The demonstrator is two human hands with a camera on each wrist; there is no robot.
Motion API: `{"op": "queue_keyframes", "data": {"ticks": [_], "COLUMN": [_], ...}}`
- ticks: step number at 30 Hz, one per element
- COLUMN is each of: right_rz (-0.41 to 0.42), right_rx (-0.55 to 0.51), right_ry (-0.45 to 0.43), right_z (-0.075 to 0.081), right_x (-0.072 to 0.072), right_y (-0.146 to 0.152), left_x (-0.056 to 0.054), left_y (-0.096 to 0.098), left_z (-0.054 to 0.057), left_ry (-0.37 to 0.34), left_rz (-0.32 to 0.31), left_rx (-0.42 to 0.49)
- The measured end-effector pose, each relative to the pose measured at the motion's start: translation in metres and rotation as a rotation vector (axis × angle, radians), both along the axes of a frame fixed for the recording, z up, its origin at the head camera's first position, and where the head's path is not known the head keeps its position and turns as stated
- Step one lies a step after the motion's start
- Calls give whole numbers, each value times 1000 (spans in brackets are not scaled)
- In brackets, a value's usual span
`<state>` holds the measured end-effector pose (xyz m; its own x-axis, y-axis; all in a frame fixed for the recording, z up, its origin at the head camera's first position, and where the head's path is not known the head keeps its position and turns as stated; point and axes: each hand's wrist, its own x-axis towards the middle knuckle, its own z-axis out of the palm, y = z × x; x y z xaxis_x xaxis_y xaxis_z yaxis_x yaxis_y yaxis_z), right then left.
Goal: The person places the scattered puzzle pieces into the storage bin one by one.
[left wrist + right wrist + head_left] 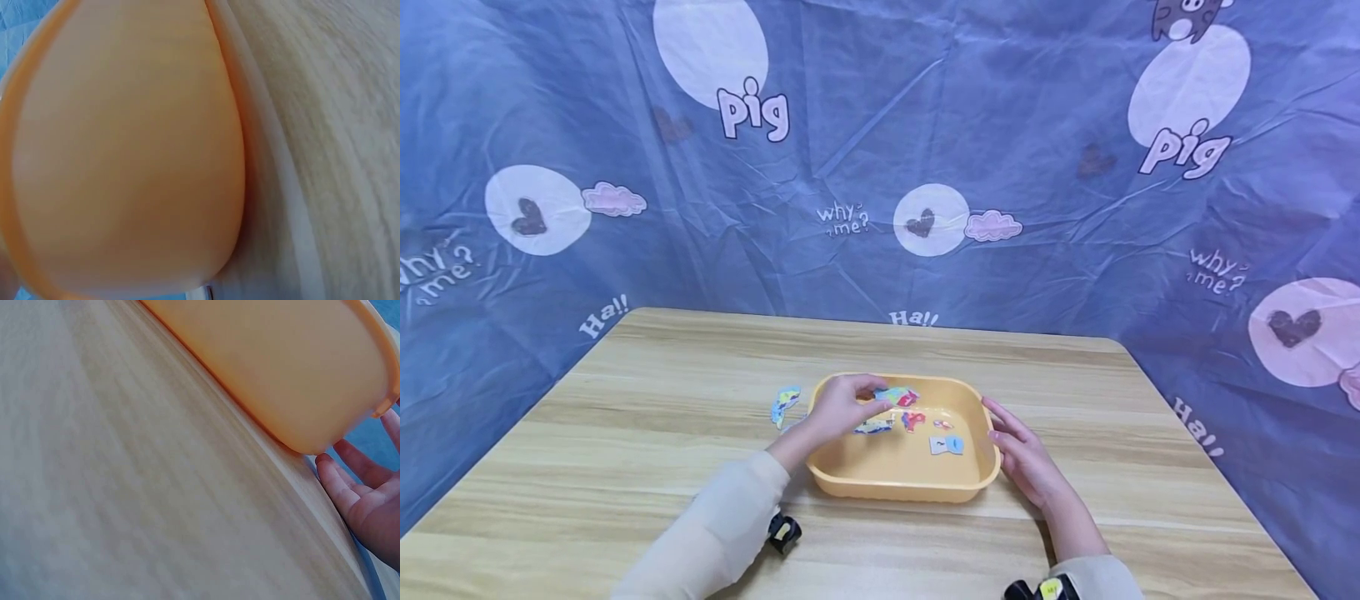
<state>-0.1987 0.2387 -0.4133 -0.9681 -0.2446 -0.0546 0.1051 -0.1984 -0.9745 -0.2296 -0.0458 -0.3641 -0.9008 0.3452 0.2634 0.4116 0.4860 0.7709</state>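
Observation:
In the head view my left hand [838, 408] reaches over the left part of a yellow-orange plastic tray [895, 492]. Between thumb and fingers it pinches a colourful flat puzzle piece [904, 397] near the tray's back wall. Inside the tray lie a blue-and-yellow piece [874, 427], a red piece [913, 421], a small pale-and-red piece [943, 425] and a white-and-blue piece [946, 445]. My right hand [1028, 462] rests against the tray's right side with fingers loosely extended. The right wrist view has these fingers [337, 481] at the tray's outer wall [281, 369]. The left wrist view mostly shows the tray wall [125, 144].
Left of the tray, another colourful piece [786, 403] lies on the wooden table [625, 450], with part of one more piece [793, 423] beside my left wrist. A blue printed cloth [850, 150] hangs behind the table. Both wrists wear black camera mounts [784, 533].

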Motion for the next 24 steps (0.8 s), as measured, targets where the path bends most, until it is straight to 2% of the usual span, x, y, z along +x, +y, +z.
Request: {"op": "queue_keyframes", "data": {"ticks": [4, 11, 24], "right_rz": [-2, -4, -5], "right_rx": [-4, -7, -14], "right_ry": [1, -3, -3], "right_z": [1, 1, 1], "right_x": [0, 0, 1], "right_y": [0, -1, -1], "left_x": [-2, -4, -4], "left_y": [3, 9, 17], "left_z": [-2, -5, -16], "left_ry": [3, 60, 78], "left_rz": [-1, -73, -140], "left_rx": [-39, -75, -196]}}
